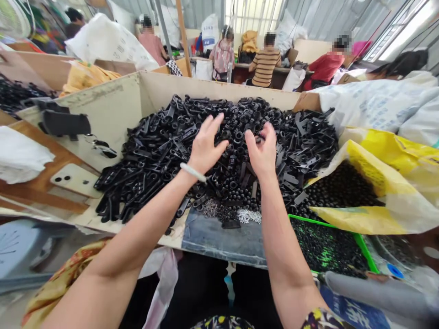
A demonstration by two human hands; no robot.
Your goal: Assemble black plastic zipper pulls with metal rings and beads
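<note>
A big heap of black plastic parts [164, 151] covers the worktable in front of me, long flat pieces mixed with short round ones. My left hand [205, 145] hovers over the heap with its fingers spread apart, nothing in it, a white band at the wrist. My right hand [262, 153] is beside it with fingers curled in, pinching a small black part [258, 138] at the fingertips. A little pile of tiny silver and black pieces [236, 212] lies on the near table edge below my hands.
A yellow bag [387, 183] full of small black pieces lies open at right, above a green tray [360, 240] of more. A phone [77, 179] and a black object [65, 122] sit at left. Low cardboard walls [113, 103] ring the table. Several people work at the back.
</note>
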